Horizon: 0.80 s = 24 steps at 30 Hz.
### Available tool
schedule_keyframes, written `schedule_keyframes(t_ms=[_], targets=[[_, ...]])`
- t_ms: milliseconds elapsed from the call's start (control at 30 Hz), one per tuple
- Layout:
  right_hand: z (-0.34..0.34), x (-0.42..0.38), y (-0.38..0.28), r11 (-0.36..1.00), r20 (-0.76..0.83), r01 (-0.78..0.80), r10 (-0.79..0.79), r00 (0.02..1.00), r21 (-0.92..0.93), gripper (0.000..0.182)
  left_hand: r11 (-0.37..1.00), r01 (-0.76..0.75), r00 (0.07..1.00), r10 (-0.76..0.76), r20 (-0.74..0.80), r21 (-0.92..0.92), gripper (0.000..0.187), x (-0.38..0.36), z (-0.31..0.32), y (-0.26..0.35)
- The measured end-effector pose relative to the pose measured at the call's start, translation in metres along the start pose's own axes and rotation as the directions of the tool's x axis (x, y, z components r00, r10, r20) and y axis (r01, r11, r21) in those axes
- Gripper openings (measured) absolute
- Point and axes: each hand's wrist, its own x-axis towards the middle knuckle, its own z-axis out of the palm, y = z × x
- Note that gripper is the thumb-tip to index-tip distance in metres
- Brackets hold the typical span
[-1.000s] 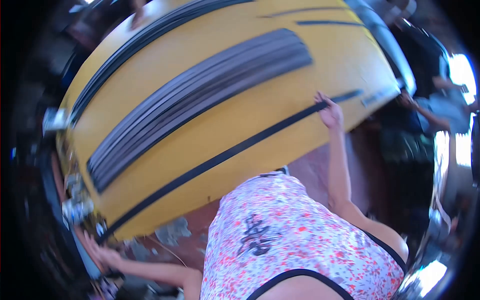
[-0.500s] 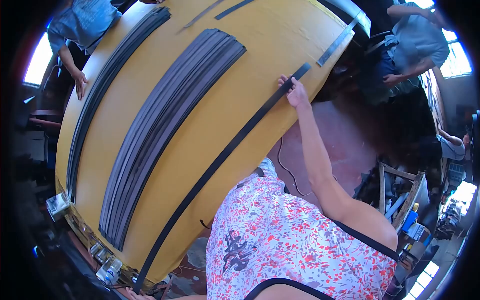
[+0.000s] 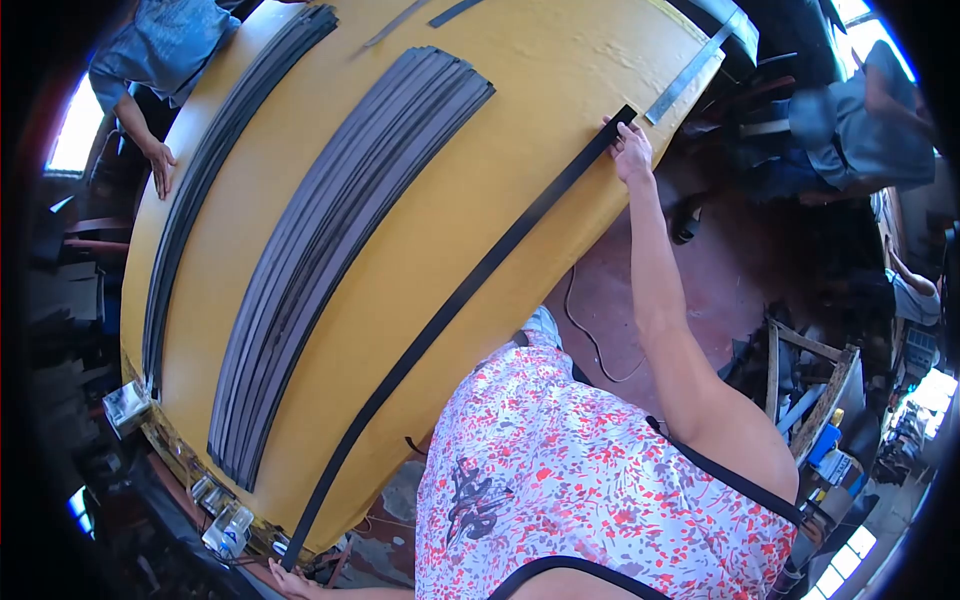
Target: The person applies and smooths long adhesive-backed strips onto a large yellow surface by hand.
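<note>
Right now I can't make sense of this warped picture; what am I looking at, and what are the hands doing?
It is one fisheye camera worn on a person's head, looking down past their flowered top, so everything bends. The big yellow table carries a wide bundle of dark strips, a thinner bundle near the far edge, and one long black strip along the near edge. The right hand pinches that strip's far end; the left hand sits by its near end, mostly hidden. Another person's hand rests on the far side.
</note>
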Motion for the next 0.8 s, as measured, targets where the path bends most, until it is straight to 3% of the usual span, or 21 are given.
schedule_keyframes(t_ms=[267,567,600,667,733,800], targets=[[0.014,-0.018,0.0,0.999,-0.105,0.02,-0.023,0.994,-0.025,0.018,0.99,0.105,0.994,-0.107,0.019,0.091,0.038,-0.001,-0.019,-0.032],[0.014,-0.017,-0.006,0.997,-0.105,-0.005,-0.003,0.995,-0.074,0.018,0.957,0.221,0.973,-0.229,0.018,0.186,0.036,-0.015,-0.018,-0.067],[0.01,-0.012,-0.007,0.997,-0.097,-0.01,0.002,0.995,-0.076,0.018,0.956,0.228,0.972,-0.234,0.01,0.187,0.036,-0.008,-0.014,-0.079],[-0.006,0.013,0.002,0.992,0.01,-0.007,0.008,1.0,-0.125,0.023,0.983,0.183,0.981,-0.181,-0.075,0.022,0.03,0.004,-0.015,-0.101],[-0.007,0.023,0.003,0.993,-0.075,0.009,-0.018,0.997,-0.116,0.031,0.985,0.173,0.982,-0.171,-0.081,0.023,0.026,-0.003,-0.015,-0.088],[0.0,0.029,0.003,0.983,-0.275,0.02,-0.07,0.959,-0.18,0.039,0.989,0.144,0.986,-0.142,-0.086,0.023,0.026,-0.006,-0.014,-0.079]])
